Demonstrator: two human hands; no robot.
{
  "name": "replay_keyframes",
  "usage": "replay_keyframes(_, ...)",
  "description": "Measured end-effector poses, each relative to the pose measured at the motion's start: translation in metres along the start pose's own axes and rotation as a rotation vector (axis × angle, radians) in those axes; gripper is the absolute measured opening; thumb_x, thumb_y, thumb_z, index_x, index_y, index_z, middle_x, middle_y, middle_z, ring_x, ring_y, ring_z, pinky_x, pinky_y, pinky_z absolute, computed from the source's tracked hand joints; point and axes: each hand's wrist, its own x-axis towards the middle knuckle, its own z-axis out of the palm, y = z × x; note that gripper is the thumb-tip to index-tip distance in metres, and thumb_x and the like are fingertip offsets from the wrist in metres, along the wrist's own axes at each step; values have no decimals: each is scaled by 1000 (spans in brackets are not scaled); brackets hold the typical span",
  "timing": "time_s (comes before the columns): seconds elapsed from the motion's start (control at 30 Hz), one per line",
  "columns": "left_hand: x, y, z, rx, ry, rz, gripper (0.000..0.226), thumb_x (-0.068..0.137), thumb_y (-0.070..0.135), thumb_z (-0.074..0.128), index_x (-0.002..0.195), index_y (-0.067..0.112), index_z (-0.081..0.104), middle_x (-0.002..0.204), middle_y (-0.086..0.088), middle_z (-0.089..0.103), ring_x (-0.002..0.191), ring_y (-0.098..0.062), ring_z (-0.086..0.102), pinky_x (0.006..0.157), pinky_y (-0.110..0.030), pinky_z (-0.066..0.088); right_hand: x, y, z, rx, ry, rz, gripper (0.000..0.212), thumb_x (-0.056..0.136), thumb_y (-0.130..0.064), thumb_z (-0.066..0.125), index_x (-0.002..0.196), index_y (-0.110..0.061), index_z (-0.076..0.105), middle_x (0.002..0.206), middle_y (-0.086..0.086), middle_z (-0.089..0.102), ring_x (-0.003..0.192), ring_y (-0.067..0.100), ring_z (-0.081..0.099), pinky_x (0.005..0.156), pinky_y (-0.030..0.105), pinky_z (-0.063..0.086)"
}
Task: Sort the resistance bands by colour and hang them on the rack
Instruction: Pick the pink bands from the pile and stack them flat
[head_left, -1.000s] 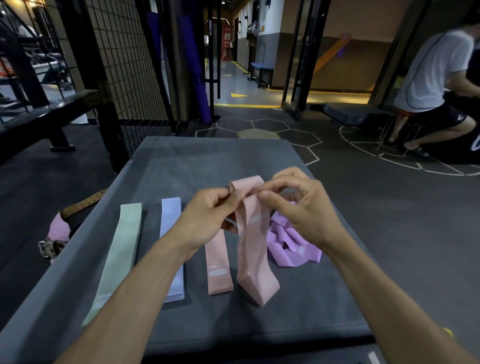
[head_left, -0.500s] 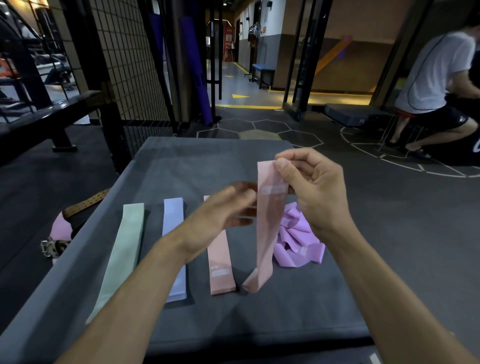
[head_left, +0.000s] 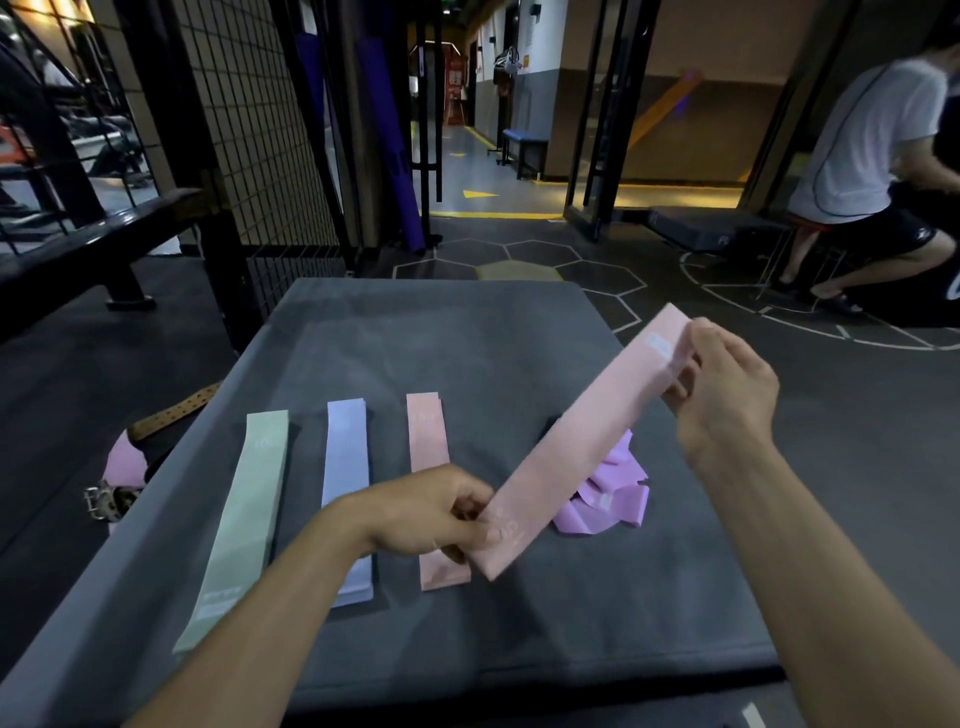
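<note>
Two hands, the left hand (head_left: 436, 512) and right hand (head_left: 727, 384), pinch the flat pink elastic band (head_left: 576, 441) taut above the grey padded platform (head_left: 467, 338); a slipped end could snap back onto the loose crumpled purple bands (head_left: 613, 493).

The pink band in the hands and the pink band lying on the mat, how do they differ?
The held pink band is lifted off the grey mat, stretched slantwise between the left hand and the right hand; the flat pink band lies on the mat, touched by no hand. The held one runs diagonally; the flat one lies straight in the row beside the blue band. Both share the same pale pink.
</note>
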Motion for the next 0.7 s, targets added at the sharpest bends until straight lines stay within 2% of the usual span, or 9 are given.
replay_keyframes(0.03,-2,-1,-2,-32,-2,-12,14,99,8,62,89,13,70,87,2,71,85,-14,68,87,-39,60,6,2,-7,-1,23,19,6,93,-15,67,90,-18,71,84,4,68,77,19,63,65,30,53)
replay_keyframes(0.1,-6,-4,-7,-83,54,-33,11,100,6,60,99,3,71,92,-5,74,90,-22,72,92,-44,59,16,7,-21,-24,49,47,7,93,-13,66,89,-16,70,89,8,69,79,21,65,68,31,55)
replay_keyframes(0.27,-9,-6,-19,-141,394,-73,9,96,0,62,103,3,67,84,-11,75,70,-21,71,70,-31,60,28,18,-51,-257,3,56,11,88,-1,64,84,-10,69,85,15,67,70,22,66,70,35,63)
replay_keyframes(0.33,-7,-9,-25,-31,544,-106,7,94,4,66,99,8,65,77,-3,75,64,-19,72,63,-25,55,31,24,-61,-451,-59,58,11,88,2,63,84,-7,68,86,21,69,67,25,65,70,40,63)
replay_keyframes(0.43,-7,-10,-33,188,729,-143,9,91,14,71,89,19,64,65,8,68,56,-8,67,57,-18,47,34,33,-73,-789,-176,129,8,88,1,63,90,-5,68,83,22,72,57,25,66,53,30,56)
replay_keyframes(0.5,-9,-6,-35,291,826,-102,10,92,15,70,88,22,64,68,11,64,58,-7,62,60,-19,45,31,36,-76,-1009,-309,196,8,86,1,65,89,-6,67,74,20,71,49,21,63,47,23,45)
replay_keyframes(0.57,-14,2,-36,373,878,16,8,93,17,70,95,24,67,76,12,62,67,-5,59,65,-16,43,24,35,-78,-1271,-527,286,7,82,-2,68,83,-9,68,65,15,69,42,17,57,43,18,39)
replay_keyframes(0.63,-17,14,-35,410,838,147,11,94,21,70,101,29,69,82,14,65,75,-3,61,69,-12,44,13,30,-75,-1528,-772,468,1,83,-11,71,84,-11,70,65,8,71,46,16,59,43,18,42)
replay_keyframes(0.7,-18,26,-30,432,737,239,15,94,25,70,106,34,70,87,15,68,81,-5,63,76,-17,48,3,27,-69,-1753,-965,512,15,87,-24,71,91,-10,69,72,6,74,54,17,63,47,20,46)
